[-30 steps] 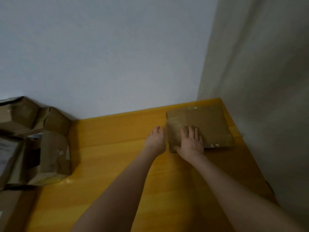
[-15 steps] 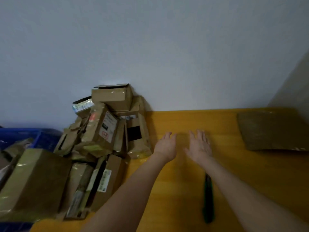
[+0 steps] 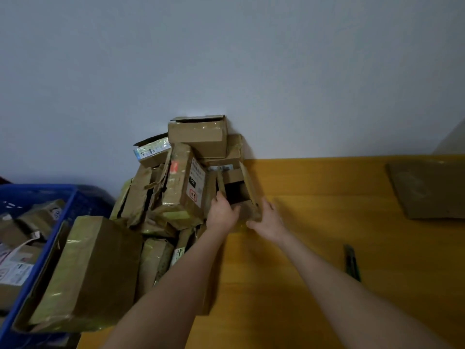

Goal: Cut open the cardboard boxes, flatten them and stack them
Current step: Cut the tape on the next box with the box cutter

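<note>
Against heaped boxes (image 3: 181,187), left hand (image 3: 222,212) and right hand (image 3: 268,219) grip open box (image 3: 251,192), knife (image 3: 352,260) nearby

1. An open box (image 3: 239,195), brown with a dark hollow facing forward, is held tilted at the table's (image 3: 314,260) far left side, gripped by the left hand (image 3: 221,215) and right hand (image 3: 268,219).
2. Taped, crumpled boxes (image 3: 181,187) are heaped at the table's left end.
3. A flattened box (image 3: 427,190) is laid at the table's far right.
</note>
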`<action>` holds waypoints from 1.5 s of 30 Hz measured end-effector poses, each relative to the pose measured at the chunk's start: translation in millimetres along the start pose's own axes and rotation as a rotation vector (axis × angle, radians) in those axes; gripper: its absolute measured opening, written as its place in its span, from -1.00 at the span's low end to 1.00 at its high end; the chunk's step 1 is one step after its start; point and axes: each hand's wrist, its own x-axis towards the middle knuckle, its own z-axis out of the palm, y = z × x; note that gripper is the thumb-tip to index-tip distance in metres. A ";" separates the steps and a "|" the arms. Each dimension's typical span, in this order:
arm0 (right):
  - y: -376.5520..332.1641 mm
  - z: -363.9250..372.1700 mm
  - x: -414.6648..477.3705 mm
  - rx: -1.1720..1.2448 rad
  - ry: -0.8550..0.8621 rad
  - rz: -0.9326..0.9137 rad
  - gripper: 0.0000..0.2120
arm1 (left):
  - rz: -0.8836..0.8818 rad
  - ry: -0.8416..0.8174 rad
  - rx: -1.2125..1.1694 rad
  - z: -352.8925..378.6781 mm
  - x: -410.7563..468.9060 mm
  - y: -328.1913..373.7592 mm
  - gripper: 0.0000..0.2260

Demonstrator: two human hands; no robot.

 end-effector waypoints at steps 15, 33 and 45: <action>36.6 2.9 -44.1 -0.103 0.031 -0.002 -0.84 | 0.206 -0.180 0.304 22.6 -25.3 17.6 -0.52; 172.3 -17.8 -114.2 -0.525 0.167 0.390 -0.47 | 0.386 -0.293 0.679 46.0 -77.9 -24.3 -0.12; 132.7 -15.9 -98.8 0.379 0.391 0.463 -0.61 | 0.274 -0.511 0.356 18.5 -63.0 -25.3 -0.12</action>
